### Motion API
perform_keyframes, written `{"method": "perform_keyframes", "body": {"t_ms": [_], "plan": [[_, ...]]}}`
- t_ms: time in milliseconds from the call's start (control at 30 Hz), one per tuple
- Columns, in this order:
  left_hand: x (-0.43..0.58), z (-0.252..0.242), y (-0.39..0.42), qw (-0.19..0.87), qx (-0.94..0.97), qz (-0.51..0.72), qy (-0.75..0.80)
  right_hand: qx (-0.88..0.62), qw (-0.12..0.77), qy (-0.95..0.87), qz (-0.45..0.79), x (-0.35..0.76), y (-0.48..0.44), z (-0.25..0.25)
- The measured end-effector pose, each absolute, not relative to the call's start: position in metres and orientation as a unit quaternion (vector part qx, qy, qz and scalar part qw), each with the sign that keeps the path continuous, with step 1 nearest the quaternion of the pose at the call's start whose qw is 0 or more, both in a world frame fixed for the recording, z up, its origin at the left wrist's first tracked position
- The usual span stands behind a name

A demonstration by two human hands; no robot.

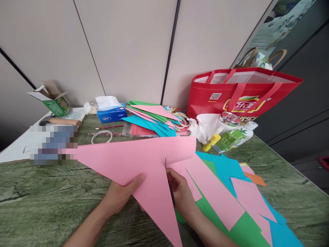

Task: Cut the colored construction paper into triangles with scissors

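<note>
My left hand (125, 193) grips a large sheet of pink paper (133, 161), its thumb on top and the other fingers hidden beneath. In my right hand (181, 192) is a pair of scissors (165, 162); a dark handle and one blade tip show, the rest is covered by paper and fingers. The blade meets the pink sheet at a cut, with a strip curling up above it. Under and to the right of my right hand lie pink paper pieces (218, 192), mixed with blue (228, 171) and green (239, 226) ones.
Behind the sheet stand a blue tissue box (111, 115), a stack of coloured paper (154, 118) and a white ring (102, 137). To the right are a yellow glue stick (211, 142), crumpled tissue (204, 127) and a red bag (213, 97). An opened green box (55, 104) is at left.
</note>
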State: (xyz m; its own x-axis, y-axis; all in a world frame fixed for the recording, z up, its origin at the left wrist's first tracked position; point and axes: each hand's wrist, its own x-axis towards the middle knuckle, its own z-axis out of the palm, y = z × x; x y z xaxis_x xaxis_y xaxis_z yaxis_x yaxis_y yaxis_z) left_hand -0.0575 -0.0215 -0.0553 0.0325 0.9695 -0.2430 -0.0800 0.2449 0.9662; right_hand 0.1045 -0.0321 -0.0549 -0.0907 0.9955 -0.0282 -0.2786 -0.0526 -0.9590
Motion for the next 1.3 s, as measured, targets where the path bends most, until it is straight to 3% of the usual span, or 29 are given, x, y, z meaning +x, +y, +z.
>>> {"method": "perform_keyframes", "body": {"t_ms": [1300], "plan": [[-0.0581,-0.0581,-0.0194,0.618,0.373,0.464,0.513,-0.446,0.526,-0.393,0.608,0.1062,-0.0344,-0.0626]]}}
